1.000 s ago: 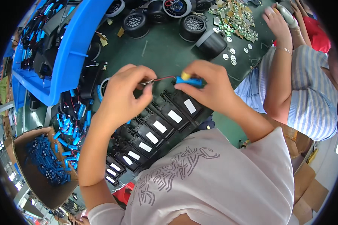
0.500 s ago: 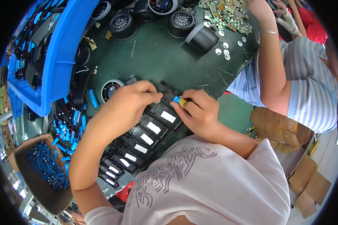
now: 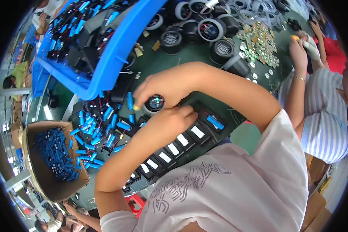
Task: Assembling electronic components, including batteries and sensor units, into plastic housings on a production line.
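My right hand (image 3: 158, 89) reaches across to the left over my left arm, blurred, with finger and thumb apart. A yellow cover sits on one digit, beside a loose blue cylindrical battery cell (image 3: 130, 101). My left hand (image 3: 176, 120) is curled over the upper end of a row of black plastic cases (image 3: 181, 140); its fingertips are hidden, and I cannot see what they grip. White rectangular pads mark several cases. Another blue battery cell (image 3: 215, 121) lies in the rightmost case. Under my right hand sits a round black part with a circuit board (image 3: 155, 103).
A blue bin (image 3: 98, 73) full of wired cells and black parts stands at the upper left. Below it are a pile of loose blue cells (image 3: 91, 131) and a cardboard box (image 3: 27, 154) of cells. Round black housings (image 3: 221, 51) and circuit boards (image 3: 261, 44) lie far off. A co-worker (image 3: 317, 100) sits at right.
My right hand has let go of the blue cell, which now lies in the rightmost case, and has swung left to the loose cells. The view has shifted left.
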Available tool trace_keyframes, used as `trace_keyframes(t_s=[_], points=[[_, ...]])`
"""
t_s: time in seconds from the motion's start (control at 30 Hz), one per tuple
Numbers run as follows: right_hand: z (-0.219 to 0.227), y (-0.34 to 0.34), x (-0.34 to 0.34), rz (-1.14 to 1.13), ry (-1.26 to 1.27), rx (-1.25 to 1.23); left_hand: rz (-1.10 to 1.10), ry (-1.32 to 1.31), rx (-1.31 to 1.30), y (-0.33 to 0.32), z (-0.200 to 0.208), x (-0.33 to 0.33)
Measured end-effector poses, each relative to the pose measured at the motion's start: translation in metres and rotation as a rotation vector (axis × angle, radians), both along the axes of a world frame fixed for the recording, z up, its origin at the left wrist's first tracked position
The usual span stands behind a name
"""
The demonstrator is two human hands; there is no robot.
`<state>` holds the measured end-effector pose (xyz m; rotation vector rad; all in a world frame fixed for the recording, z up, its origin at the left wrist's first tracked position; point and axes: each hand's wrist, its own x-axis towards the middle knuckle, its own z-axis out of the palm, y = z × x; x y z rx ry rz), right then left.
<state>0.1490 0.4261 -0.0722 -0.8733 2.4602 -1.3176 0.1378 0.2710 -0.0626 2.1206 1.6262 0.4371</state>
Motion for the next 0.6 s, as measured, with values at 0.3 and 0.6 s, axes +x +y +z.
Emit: trace_keyframes(t_s=[0.3, 0.6], points=[[0.026, 0.017, 0.017, -0.409, 0.128, 0.101, 0.088, 0.099, 0.272, -0.018, 0.011, -0.014], [0.003, -0.025, 0.038, -0.585, -0.206, -0.6, 0.183, -0.036, 0.09, -0.073, 0.088, -0.027]])
